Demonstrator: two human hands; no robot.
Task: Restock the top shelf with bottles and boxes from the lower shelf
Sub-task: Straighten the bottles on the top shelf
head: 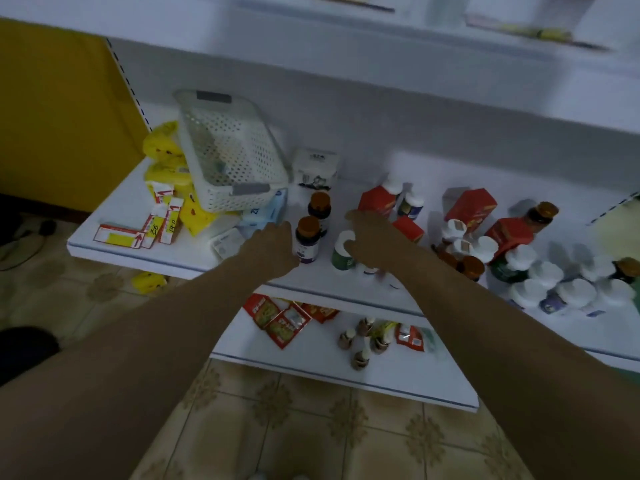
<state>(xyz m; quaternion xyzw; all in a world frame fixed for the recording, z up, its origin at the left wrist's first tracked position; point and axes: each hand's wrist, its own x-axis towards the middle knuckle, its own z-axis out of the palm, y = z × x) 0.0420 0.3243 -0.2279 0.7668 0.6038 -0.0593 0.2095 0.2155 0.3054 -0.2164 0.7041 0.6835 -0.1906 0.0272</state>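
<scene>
On the middle shelf (194,261), my left hand (273,245) curls against the left side of a dark bottle with an orange cap and purple label (307,241). A second orange-capped bottle (319,206) stands just behind it. My right hand (372,239) lies over a green bottle with a white cap (341,256), thumb across the cap. Red boxes (377,202) and more white-capped bottles (540,275) crowd the shelf to the right. The upper shelf (311,43) runs across the top, blurred.
A white perforated basket (228,150) sits tilted on yellow packets (166,157) at the shelf's left. Red-and-white boxes (152,223) lie near the left front edge, and a white box (315,168) stands at the back. The bottom shelf (311,368) holds red sachets (284,322) and small bottles (362,344).
</scene>
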